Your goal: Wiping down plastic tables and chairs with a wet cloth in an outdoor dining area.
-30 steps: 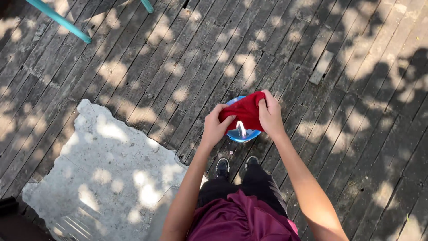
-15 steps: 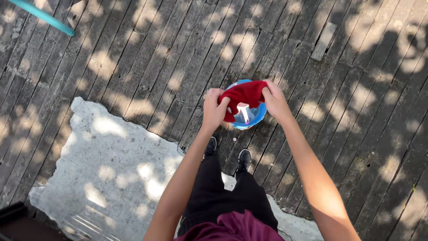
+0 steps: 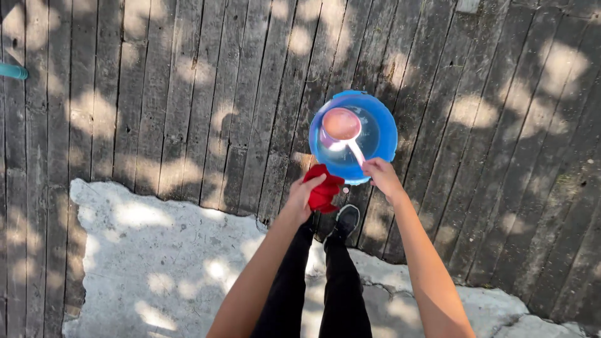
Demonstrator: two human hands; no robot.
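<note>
At far left edge, a teal pipe end (image 3: 12,71) pokes in over the weathered wooden deck (image 3: 156,94), grey planks running up-down with dappled tree shade. Lower left, a pale concrete slab (image 3: 156,263) butts against the planks, rough and cracked along its edge. Centre, left hand (image 3: 305,194) is clenched around a bunched red cloth (image 3: 323,191), held just beside the near rim of the bucket; cloth looks soft and limp, probably wet so likely heavier and drippy, best gripped in a full fist as a wad. Below it, black trouser legs and one dark shoe (image 3: 345,220) stand at the slab/deck join. Blue bucket (image 3: 387,128) sits on the deck, water inside, likely heavy and sloshy, rigid plastic, take by rim or handle. Pink dipper (image 3: 341,125) lies inside it, light, stiff, slippery if wet. Right hand (image 3: 380,175) pinches the end of the dipper's pale handle at the bucket's near rim. Outdoor setting, no walls seen.
</note>
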